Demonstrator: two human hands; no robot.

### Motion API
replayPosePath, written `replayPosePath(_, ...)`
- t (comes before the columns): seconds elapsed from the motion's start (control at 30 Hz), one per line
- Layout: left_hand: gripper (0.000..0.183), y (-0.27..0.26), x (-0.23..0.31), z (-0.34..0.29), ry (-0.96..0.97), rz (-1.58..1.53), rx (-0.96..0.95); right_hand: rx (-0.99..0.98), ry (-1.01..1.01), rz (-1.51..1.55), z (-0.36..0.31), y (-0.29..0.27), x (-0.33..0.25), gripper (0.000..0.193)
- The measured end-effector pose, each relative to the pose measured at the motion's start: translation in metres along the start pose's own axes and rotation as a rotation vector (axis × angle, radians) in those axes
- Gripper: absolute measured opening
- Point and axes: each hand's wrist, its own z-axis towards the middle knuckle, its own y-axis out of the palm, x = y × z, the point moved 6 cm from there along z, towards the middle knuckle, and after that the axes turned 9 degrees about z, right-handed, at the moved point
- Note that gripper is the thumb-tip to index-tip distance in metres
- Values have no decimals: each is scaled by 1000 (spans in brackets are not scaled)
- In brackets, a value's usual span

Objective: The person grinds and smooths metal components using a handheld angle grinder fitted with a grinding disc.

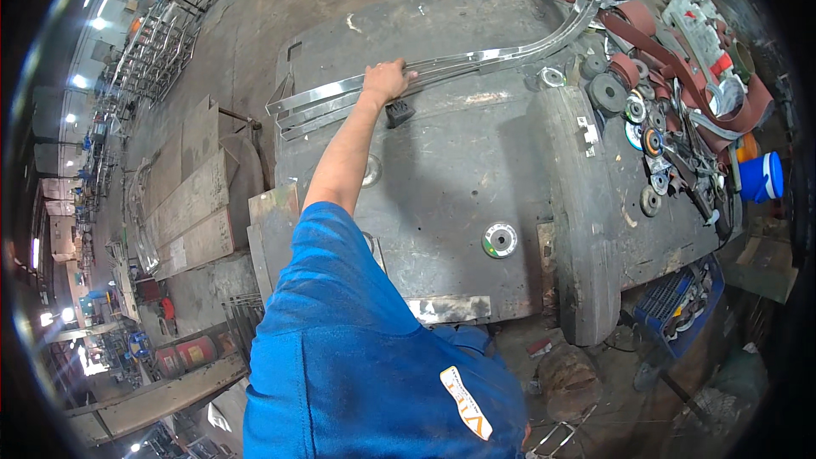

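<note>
My hand on metal strips at the far side of the workbench.

My left hand (pixel 387 81) rests on the curved metal strips (pixel 476 59), which lie along the far edge of the workbench (pixel 459 170) and bend away at its right end. A small block (pixel 399 111) sits just near side of my hand. A disc (pixel 500 240) lies nearer me on the bench. Grinding wheels (pixel 633 110) and sanding belts (pixel 680 59) crowd the right end; a crate (pixel 680 297) sits below there. Boards (pixel 191 195) lie left of the bench.
</note>
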Motion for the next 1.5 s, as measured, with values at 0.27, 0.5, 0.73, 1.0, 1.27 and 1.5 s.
replayPosePath(0.27,61,11,-53,50,72,-259,-264,17,12,36,-4,14,6,34)
replayPosePath(0.5,57,33,-61,63,195,31,-259,23,22,47,-6,23,9,31)
replayPosePath(0.73,47,13,-58,57,158,46,-116,27,23,43,-6,26,9,28)
replayPosePath(1.0,49,2,-46,59,121,59,-157,29,-14,23,0,21,12,25)
replayPosePath(1.27,65,-1,-42,35,32,-165,-240,25,-143,27,10,16,14,22)
replayPosePath(1.5,74,-4,-24,-1,268,60,-100,15,31,207,-2,24,-6,21)
